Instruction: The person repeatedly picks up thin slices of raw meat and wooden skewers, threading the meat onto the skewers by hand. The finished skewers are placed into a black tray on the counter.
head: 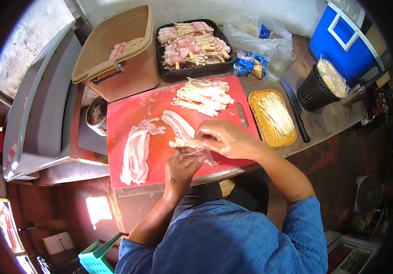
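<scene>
Above the red cutting board (162, 171), my right hand (229, 138) grips a small bundle of enoki mushrooms (182, 143) between thumb and fingers. My left hand (182, 169) is just below it, its fingers and thumb pinching a thin slice of raw bacon whose end hangs toward the board. Another bacon strip (179, 125) lies flat behind the bundle, partly covered by my right hand. To the left rests a pile of raw bacon slices (136, 154). Several bacon-wrapped enoki rolls (203, 96) are stacked at the board's far side.
Behind the board stand a brown plastic bin (131, 82) and a black tray (196, 72) of skewered rolls. At right are a yellow woven tray (263, 137) of enoki, a knife (297, 114), a drinking glass (278, 63), a black basket (314, 90) and a blue cooler (329, 44).
</scene>
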### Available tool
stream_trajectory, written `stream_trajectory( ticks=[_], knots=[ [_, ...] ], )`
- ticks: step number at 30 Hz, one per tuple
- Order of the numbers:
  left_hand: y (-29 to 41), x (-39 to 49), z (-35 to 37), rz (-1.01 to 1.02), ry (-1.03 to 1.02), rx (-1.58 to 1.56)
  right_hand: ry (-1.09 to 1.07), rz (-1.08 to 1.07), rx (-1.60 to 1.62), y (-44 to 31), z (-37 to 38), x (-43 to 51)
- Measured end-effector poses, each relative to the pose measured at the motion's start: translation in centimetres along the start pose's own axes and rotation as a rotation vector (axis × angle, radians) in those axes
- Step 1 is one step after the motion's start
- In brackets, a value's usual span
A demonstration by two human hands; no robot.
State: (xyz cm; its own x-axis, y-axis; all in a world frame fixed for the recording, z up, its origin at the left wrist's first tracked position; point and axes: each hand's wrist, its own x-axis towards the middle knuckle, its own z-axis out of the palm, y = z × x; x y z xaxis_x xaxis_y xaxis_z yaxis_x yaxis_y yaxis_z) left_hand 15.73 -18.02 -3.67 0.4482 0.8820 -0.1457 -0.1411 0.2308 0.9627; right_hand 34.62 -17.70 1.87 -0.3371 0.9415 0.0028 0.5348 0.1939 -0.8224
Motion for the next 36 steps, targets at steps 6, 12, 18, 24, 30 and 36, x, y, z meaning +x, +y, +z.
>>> stream_trajectory(
  ticks=[6,12,18,24,30,36],
  knots=[
    [1.8,-2.9,-3.8,-0.018,0.107,0.572,-0.007,-0.107,-0.188,3.5,4.1,0.1],
    [4.8,-2.0,-4.1,0.318,0.092,0.985,0.108,-0.144,-0.082,3.8,3.5,-0.3],
    [1.4,1.7,-0.8,0.632,-0.221,1.067,0.139,-0.126,-0.056,6.2,2.2,-2.3],
    [1.1,1.3,0.7,0.44,-0.26,0.916,0.298,-0.5,-0.171,10.1,5.7,-1.4],
    [1.4,1.1,-0.1,0.609,-0.339,1.012,0.319,-0.378,-0.283,9.9,7.1,-1.8],
    [2.0,0.5,0.0,0.544,-0.318,1.001,0.336,-0.234,-0.411,9.8,9.7,-2.3]
  ],
)
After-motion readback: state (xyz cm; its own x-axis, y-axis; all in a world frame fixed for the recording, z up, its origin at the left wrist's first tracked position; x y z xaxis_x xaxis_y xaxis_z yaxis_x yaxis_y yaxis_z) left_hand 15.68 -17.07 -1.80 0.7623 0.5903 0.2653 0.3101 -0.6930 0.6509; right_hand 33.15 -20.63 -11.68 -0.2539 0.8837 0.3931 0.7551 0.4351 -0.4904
